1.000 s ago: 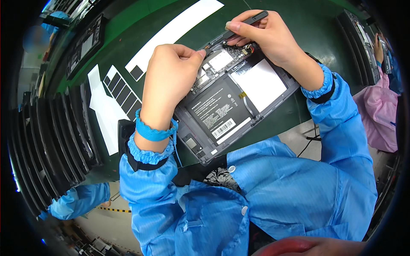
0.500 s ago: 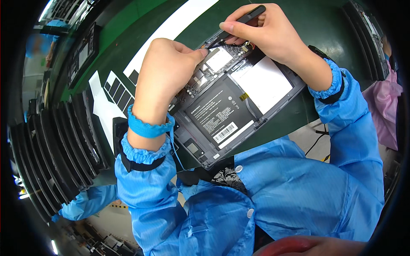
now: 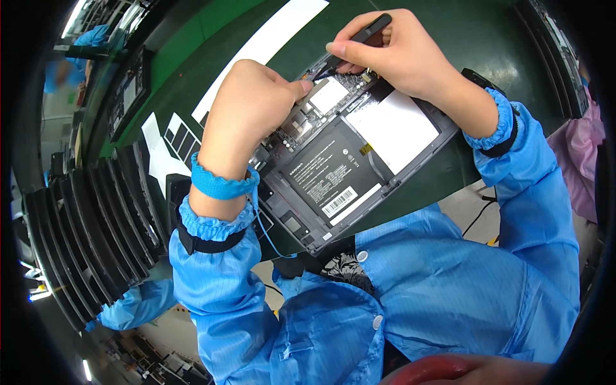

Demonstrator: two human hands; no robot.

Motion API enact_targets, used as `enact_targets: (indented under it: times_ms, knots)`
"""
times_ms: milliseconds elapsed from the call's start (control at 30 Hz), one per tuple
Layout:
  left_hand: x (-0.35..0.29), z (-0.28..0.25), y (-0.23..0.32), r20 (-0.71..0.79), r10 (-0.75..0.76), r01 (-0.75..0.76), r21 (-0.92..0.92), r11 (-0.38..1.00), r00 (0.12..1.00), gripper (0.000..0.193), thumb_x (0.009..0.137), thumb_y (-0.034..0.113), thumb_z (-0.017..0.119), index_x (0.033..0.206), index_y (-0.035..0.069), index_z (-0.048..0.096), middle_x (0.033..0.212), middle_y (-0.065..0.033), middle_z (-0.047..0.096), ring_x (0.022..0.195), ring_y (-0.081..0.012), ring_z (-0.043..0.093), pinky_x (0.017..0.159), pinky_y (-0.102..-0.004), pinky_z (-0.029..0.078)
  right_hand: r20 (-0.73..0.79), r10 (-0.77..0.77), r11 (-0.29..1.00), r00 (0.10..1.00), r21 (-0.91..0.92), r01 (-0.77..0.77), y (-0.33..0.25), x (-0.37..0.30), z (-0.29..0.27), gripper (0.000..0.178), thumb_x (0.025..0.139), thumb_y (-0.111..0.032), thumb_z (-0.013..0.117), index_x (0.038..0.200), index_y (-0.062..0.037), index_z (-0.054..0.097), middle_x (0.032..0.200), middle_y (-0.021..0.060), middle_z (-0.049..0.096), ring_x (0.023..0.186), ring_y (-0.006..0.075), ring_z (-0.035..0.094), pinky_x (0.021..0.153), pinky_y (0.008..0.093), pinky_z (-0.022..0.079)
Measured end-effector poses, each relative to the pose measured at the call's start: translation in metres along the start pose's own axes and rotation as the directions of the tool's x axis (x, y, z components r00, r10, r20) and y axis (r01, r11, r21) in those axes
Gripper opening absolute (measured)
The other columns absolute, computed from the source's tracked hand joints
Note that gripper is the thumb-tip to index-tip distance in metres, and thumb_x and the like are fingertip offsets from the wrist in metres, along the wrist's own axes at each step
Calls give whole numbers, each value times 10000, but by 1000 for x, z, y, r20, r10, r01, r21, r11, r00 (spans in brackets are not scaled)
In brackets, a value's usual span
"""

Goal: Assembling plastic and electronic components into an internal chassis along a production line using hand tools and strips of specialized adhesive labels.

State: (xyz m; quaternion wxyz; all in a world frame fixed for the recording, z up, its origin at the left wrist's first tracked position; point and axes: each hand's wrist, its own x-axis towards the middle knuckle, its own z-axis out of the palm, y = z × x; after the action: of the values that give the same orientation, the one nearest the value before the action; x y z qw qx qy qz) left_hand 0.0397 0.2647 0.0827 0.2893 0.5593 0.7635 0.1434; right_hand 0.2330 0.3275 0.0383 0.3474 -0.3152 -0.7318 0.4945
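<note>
Gripping a black tool [image 3: 373, 29], right hand [image 3: 401, 54] faces left hand [image 3: 255, 95], whose hold is unclear.

- A dark green table [image 3: 443, 164] carried everything, its surface slightly glossy.
- An opened grey device [image 3: 340, 154] lay aslant near its front edge, inner parts facing up.
- Beyond that stretched a long white strip [image 3: 268, 42].
- Leftward lay a white sheet with dark rectangles [image 3: 183, 142], just beside an irregular white piece [image 3: 158, 154].

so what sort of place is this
Likely an electronics assembly or repair workshop: an opened flat device shows its circuit board, dark panels stand in a row at the left, and there's a corded blue wrist strap.
</note>
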Motion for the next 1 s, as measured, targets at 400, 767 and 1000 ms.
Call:
enact_targets:
  times_ms: [400,767,1000]
  knots:
    - [10,-3,-4,55,-37,27,168,985,998,500,718,405,793,561,-44,639,449,-89,507,411,-177,465,424,-332,358,-59,-43,996,997,77,47,0,-3,0,202,843,-159,682,889,38,686,742,98,681,680,122,657,602,242,507]
    - [-178,-5,-56,-546,-46,-297,-521,800,837,172,791,-22,718,945,-59,650,849,-101,691,801,-134,657,742,-238,520,-173,-18,962,985,264,64,1,2,-1,236,875,-200,696,912,32,674,764,84,672,720,133,665,658,235,525]
    - [-314,54,-186,-402,-534,-22,-813,582,744,240,842,1,678,1052,-81,594,903,-158,686,718,-154,668,642,-234,538,-130,65,964,989,266,-28,-7,2,-9,241,890,-200,671,984,22,664,876,90,682,783,151,680,671,223,509]
